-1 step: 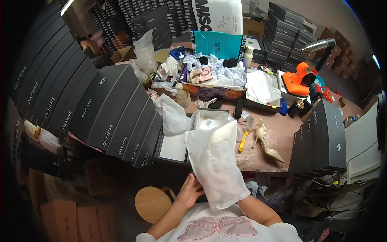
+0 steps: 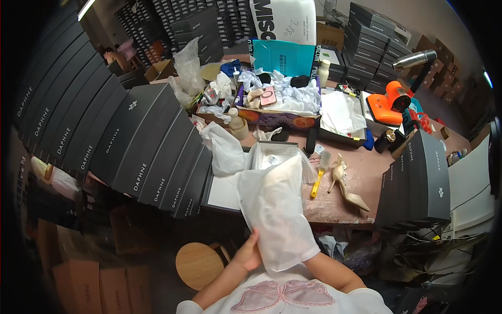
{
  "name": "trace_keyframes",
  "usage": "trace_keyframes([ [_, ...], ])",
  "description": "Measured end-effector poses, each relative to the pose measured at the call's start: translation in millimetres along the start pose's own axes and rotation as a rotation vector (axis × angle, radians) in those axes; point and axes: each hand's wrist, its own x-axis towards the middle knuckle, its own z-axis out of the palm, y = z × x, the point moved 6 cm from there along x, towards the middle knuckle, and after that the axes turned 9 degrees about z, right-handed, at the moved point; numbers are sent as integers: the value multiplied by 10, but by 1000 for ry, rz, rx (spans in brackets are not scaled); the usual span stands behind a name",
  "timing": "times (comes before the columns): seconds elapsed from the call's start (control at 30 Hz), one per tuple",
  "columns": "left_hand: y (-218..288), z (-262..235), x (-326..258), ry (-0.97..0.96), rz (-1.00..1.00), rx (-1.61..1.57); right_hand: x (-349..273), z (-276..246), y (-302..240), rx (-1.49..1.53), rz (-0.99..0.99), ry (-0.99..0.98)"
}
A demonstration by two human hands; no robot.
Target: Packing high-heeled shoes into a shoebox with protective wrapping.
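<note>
A white bag (image 2: 276, 222) hangs over the front edge of the worktop (image 2: 329, 208), its left side against the left hand (image 2: 248, 256), thumb raised. The bag hides the right hand; whether either hand's fingers pinch I cannot tell.

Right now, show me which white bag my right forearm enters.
The frontmost translucent bag, your right forearm reaching into it; the white bag farther back, left, lies untouched.
</note>
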Motion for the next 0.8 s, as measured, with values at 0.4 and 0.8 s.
trace_keyframes([
  [0.4, 1333, -407, 724, 85, 445, 498, 371, 112, 761, 616, 617, 47],
  [0.8, 1835, 318, 1705, -161, 687, 1500, 857, 48, 925, 621, 648, 58],
])
